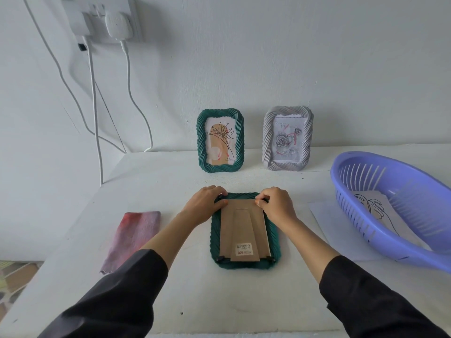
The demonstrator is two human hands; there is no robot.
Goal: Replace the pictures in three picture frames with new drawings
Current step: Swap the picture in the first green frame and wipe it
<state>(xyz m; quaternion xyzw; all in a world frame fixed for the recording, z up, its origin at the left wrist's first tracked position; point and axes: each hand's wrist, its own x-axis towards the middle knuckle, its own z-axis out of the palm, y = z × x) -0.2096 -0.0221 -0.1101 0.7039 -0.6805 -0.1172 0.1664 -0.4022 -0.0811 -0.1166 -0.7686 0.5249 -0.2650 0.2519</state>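
Cardboard backing (244, 228) faced up, the dark green frame (275, 242) face down mid-counter (195, 301), so I could reach its clips. My left hand (206, 203) gripped the far-left corner and my right hand (275, 203) pinched the far-right clip (266, 199).

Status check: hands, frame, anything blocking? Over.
Left hand and right hand grip far corners of face-down green frame. Cardboard backing in place. Nothing in the way; purple basket off right.
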